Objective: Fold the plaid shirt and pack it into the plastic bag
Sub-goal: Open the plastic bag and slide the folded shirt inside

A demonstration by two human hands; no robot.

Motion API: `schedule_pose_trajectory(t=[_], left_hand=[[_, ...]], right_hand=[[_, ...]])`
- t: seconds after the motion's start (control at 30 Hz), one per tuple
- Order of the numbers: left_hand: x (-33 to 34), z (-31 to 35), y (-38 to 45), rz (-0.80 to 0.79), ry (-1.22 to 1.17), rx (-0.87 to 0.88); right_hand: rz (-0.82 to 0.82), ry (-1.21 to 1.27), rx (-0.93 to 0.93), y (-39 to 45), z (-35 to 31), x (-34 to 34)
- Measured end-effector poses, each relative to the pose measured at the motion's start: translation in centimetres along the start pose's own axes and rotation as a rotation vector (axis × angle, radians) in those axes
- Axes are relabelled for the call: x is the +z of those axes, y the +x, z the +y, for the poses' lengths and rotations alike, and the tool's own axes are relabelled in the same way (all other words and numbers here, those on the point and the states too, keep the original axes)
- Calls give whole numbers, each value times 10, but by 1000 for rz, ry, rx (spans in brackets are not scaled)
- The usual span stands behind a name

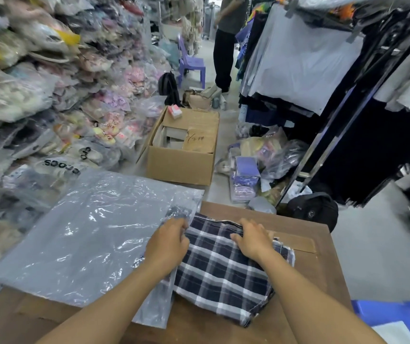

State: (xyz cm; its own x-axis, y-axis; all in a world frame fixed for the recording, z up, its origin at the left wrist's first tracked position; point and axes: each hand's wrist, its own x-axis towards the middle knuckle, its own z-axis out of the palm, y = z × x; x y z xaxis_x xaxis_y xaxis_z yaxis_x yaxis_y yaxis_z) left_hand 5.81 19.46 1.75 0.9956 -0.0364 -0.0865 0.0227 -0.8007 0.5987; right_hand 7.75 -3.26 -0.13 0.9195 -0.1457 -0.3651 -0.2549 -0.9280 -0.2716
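Both hands were on the job, seen from the head camera: the left hand had its fingers curled at the mouth of the plastic bag, its grip pinching the film edge where it met the cloth, while the right hand lay over the far edge of the plaid shirt, fingers bent round the fold. That shirt sat folded on the brown tabletop, its left edge just entering the bag's opening, most of it outside. The bag lay flat to the left, part of it hanging past the tabletop's edge. Beyond stood a cardboard box on the floor. By my reading, packing was barely begun. To do it well, the left hand should lift the top film high and hold the mouth wide, and the right should slide the bundle in flat, keeping its folds square.
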Motion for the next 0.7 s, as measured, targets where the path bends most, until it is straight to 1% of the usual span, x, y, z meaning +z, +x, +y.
schedule_pose_trajectory(t=[0.17,0.23,0.3,0.37,0.43,0.47,0.53,0.6,0.7], left_hand=[[1,-1,0,-11,14,17],[-1,-5,4,-10,1,-8],[-2,-9,7,-23,-21,-24],[-1,-10,8,-46,-23,-30],[2,-11,9,-66,-26,-33],[3,-11,10,-75,-24,-33],[5,-9,10,-84,-29,-31],[6,-4,11,-90,-37,-26],[3,0,9,-95,-30,-18]], right_hand=[[-10,84,-43,-1,-41,3],[16,59,13,-4,-35,-5],[56,68,151,-7,-14,-14],[15,204,326,-10,12,-18],[-34,414,438,-8,38,-11],[-48,510,465,-7,49,-5],[-55,719,495,-15,52,-4],[-139,885,496,-22,44,-8],[-237,914,485,-22,38,-5]])
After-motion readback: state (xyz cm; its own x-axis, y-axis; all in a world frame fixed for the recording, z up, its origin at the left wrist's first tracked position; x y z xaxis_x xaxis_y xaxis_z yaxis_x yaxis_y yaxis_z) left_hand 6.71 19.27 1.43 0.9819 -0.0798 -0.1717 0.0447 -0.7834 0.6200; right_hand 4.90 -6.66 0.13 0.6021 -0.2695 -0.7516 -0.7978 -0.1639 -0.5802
